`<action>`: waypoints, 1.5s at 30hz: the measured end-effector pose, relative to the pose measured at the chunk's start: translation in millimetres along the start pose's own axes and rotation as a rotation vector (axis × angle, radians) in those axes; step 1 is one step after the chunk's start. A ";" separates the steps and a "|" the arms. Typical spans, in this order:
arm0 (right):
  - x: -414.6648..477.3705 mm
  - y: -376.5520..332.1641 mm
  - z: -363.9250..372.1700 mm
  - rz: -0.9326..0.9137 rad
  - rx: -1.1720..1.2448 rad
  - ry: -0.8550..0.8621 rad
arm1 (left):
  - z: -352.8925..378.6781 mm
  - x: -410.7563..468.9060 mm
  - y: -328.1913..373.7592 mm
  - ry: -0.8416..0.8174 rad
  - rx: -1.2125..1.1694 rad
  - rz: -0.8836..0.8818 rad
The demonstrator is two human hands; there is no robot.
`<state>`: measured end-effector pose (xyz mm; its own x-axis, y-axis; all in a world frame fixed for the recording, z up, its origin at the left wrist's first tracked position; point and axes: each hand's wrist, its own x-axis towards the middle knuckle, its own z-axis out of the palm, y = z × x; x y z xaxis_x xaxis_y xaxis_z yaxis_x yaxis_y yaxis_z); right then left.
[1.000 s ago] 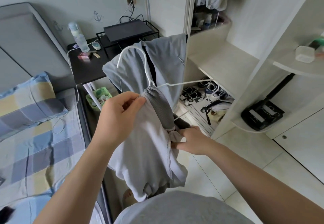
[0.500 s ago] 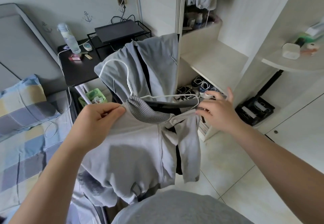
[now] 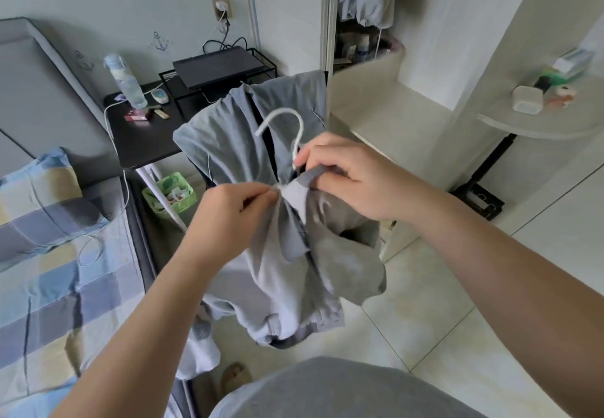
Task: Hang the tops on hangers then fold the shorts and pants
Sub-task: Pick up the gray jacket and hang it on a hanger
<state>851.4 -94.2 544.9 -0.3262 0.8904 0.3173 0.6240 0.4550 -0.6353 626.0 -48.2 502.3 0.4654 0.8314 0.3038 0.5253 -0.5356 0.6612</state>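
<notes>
Fingers [image 3: 261, 193] of the left hand [image 3: 228, 211] pinched the grey top [image 3: 281, 287] at its neck while the right hand [image 3: 346, 179] curled round its collar and the stem of the white hanger [image 3: 287, 110], the garment held in the air between the blue-and-yellow checked bed [image 3: 49, 270] and the open wardrobe [image 3: 392, 113]. Below lay cream floor tiles [image 3: 441, 303], and a black side table [image 3: 143, 143] by the wall bore a water bottle [image 3: 125, 82]. Anchor stickers [image 3: 160, 41] marked the wall; the bottle's label was too blurred to read.

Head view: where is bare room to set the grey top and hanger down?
Bare: the cream wardrobe shelf right of the grey top; the tiled floor below that shelf; the plaid bed sheet at left, crossed by a white cable. Crowded: the black side table and the curved corner shelf.
</notes>
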 end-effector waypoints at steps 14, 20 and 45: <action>-4.1 13.5 22.0 0.291 0.116 -0.025 | -16.7 0.2 -4.5 0.027 -0.142 0.090; -2.7 12.8 30.8 0.259 0.170 -0.030 | -14.8 0.8 -21.1 0.015 -0.322 0.052; -10.2 28.6 -12.3 0.276 -0.139 -0.098 | -26.7 4.9 -86.3 -0.388 -0.162 -0.287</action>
<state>881.3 -90.1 532.2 -0.1941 0.9783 0.0729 0.7870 0.1996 -0.5837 563.9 6.0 465.0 0.5647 0.8091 -0.1627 0.5682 -0.2382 0.7877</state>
